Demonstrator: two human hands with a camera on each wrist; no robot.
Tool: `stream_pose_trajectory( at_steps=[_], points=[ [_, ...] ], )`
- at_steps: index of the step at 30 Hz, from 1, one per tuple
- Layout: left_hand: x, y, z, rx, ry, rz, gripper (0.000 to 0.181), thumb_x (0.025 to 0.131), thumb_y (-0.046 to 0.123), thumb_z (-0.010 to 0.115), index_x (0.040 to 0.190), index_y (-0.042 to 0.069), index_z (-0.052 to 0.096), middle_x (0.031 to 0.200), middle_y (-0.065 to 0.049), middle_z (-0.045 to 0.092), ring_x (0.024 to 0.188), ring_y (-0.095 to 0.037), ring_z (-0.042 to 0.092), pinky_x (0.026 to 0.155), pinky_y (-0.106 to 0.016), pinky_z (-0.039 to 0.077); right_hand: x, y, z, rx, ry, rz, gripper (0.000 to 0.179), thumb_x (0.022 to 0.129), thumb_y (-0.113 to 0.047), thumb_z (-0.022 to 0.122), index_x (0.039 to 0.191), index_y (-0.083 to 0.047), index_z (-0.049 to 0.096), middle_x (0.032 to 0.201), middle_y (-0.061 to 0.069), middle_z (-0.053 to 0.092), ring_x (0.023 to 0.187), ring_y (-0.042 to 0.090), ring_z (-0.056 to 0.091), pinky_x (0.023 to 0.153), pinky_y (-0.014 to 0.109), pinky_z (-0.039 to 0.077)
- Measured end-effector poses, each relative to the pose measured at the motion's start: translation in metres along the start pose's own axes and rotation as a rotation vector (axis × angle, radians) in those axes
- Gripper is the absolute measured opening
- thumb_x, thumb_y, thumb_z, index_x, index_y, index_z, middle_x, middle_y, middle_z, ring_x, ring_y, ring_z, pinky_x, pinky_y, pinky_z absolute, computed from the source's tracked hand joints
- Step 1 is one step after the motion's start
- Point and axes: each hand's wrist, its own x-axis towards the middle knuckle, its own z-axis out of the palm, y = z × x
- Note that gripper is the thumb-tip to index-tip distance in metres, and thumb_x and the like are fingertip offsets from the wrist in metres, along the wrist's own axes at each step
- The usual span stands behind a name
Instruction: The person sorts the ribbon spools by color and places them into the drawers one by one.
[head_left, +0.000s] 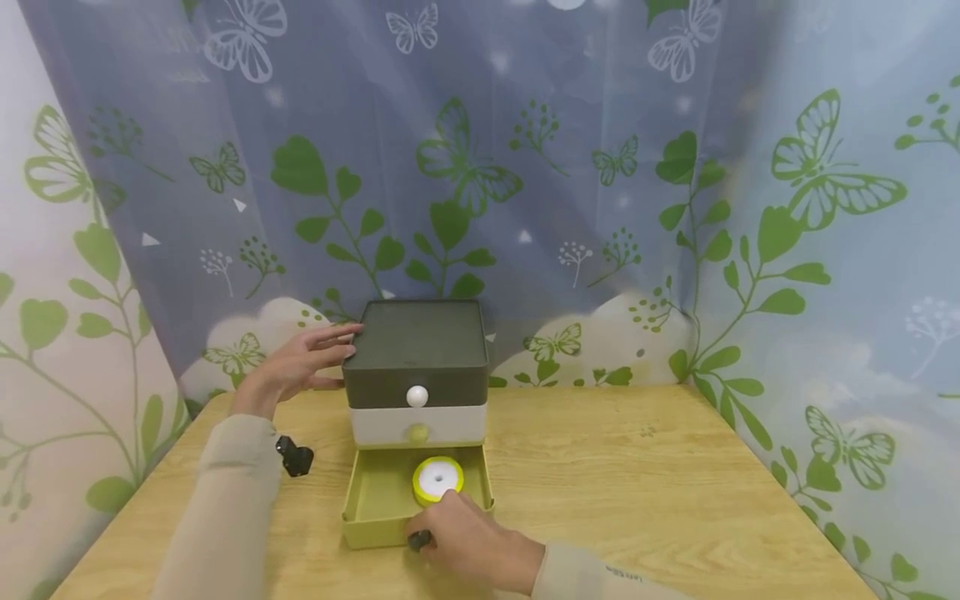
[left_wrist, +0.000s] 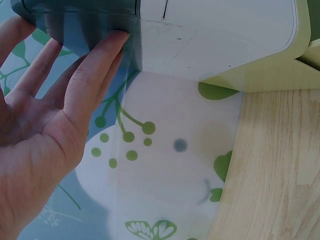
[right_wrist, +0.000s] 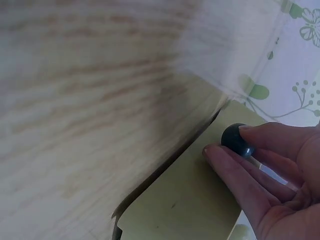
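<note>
A small three-tier drawer box (head_left: 420, 333) stands on the table, with a dark top tier, a white middle tier and a yellow-green bottom one. The bottom drawer (head_left: 382, 487) is pulled out. Inside it lies a spool with a white face and yellow rim (head_left: 448, 472), like a ribbon roll. My right hand (head_left: 472, 537) pinches this drawer's dark round knob (right_wrist: 235, 141) between thumb and fingers. Against the left side of the dark tier rest the extended fingertips of my left hand (head_left: 296, 367); the left wrist view shows the fingers spread (left_wrist: 92, 80).
The wooden table (head_left: 615, 483) reaches out on both sides of the box. Behind it hangs a curtain (head_left: 547, 208) printed with leaves and butterflies. A white knob (head_left: 417, 397) and a green knob (head_left: 417, 432) stick out from the upper drawers. A black device (head_left: 295, 457) sits by the left wrist.
</note>
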Motion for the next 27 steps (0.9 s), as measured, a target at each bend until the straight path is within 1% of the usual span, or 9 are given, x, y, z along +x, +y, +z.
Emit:
stream_pose_trajectory(
  at_steps=[2, 4, 9, 14, 19, 22, 24, 27],
  points=[
    [0.000, 0.000, 0.001, -0.001, 0.002, -0.001, 0.067, 0.109, 0.026, 0.055, 0.166, 0.010, 0.023, 0.174, -0.020, 0.005, 0.158, -0.049, 0.012, 0.108, -0.054, 0.053, 0.001, 0.003, 0.001, 0.011, 0.005, 0.012, 0.027, 0.077, 0.004, 0.077, 0.067, -0.016, 0.062, 0.057, -0.014, 0.035, 0.053, -0.003, 0.025, 0.046, 0.007, 0.023],
    [-0.001, 0.000, 0.002, -0.001, 0.006, 0.000, 0.067, 0.109, 0.026, 0.055, 0.165, 0.010, 0.023, 0.174, -0.020, 0.006, 0.158, -0.049, 0.012, 0.107, -0.052, 0.054, 0.003, 0.005, 0.001, 0.016, 0.016, 0.025, 0.026, 0.077, 0.004, 0.077, 0.068, -0.016, 0.063, 0.057, -0.014, 0.035, 0.052, -0.003, 0.025, 0.046, 0.007, 0.024],
    [-0.001, 0.001, 0.003, -0.003, 0.010, -0.002, 0.067, 0.109, 0.027, 0.055, 0.165, 0.010, 0.023, 0.174, -0.021, 0.006, 0.158, -0.050, 0.011, 0.106, -0.051, 0.055, 0.007, 0.010, 0.000, 0.027, 0.039, 0.037, 0.023, 0.075, 0.006, 0.076, 0.071, -0.015, 0.068, 0.059, -0.013, 0.046, 0.054, -0.002, 0.031, 0.047, 0.007, 0.029],
    [-0.001, 0.001, 0.003, -0.003, 0.010, -0.002, 0.067, 0.109, 0.027, 0.056, 0.165, 0.010, 0.024, 0.173, -0.021, 0.007, 0.157, -0.051, 0.011, 0.107, -0.053, 0.054, 0.010, 0.012, -0.002, 0.047, 0.033, 0.064, 0.021, 0.077, 0.007, 0.076, 0.076, -0.014, 0.073, 0.063, -0.011, 0.056, 0.057, -0.003, 0.036, 0.050, 0.006, 0.033],
    [-0.001, 0.001, 0.003, 0.005, 0.011, -0.002, 0.067, 0.109, 0.027, 0.056, 0.165, 0.011, 0.024, 0.174, -0.021, 0.006, 0.157, -0.051, 0.011, 0.107, -0.054, 0.054, 0.013, 0.014, -0.002, 0.066, 0.018, 0.098, 0.018, 0.079, 0.005, 0.077, 0.079, -0.014, 0.075, 0.065, -0.009, 0.060, 0.058, -0.002, 0.038, 0.049, 0.007, 0.034],
    [0.000, 0.001, 0.003, 0.009, 0.009, 0.000, 0.067, 0.109, 0.027, 0.056, 0.165, 0.011, 0.024, 0.174, -0.021, 0.006, 0.157, -0.051, 0.011, 0.107, -0.054, 0.054, 0.016, 0.015, -0.002, 0.072, 0.008, 0.119, 0.017, 0.081, 0.004, 0.077, 0.084, -0.013, 0.078, 0.069, -0.006, 0.065, 0.059, -0.002, 0.039, 0.049, 0.007, 0.034],
    [0.000, 0.001, 0.003, 0.009, 0.007, 0.000, 0.067, 0.109, 0.027, 0.055, 0.165, 0.011, 0.024, 0.174, -0.021, 0.006, 0.157, -0.051, 0.011, 0.107, -0.054, 0.054, 0.018, 0.016, -0.001, 0.071, 0.006, 0.133, 0.019, 0.081, 0.004, 0.078, 0.090, -0.013, 0.081, 0.073, -0.006, 0.069, 0.061, -0.002, 0.041, 0.050, 0.007, 0.036],
    [0.000, 0.000, 0.002, 0.011, 0.006, -0.001, 0.066, 0.109, 0.027, 0.055, 0.165, 0.011, 0.024, 0.174, -0.021, 0.006, 0.157, -0.051, 0.010, 0.107, -0.056, 0.053, 0.021, 0.019, 0.000, 0.074, 0.007, 0.142, 0.020, 0.081, 0.005, 0.077, 0.090, -0.012, 0.081, 0.073, -0.004, 0.069, 0.061, -0.001, 0.042, 0.051, 0.008, 0.037]
  ],
)
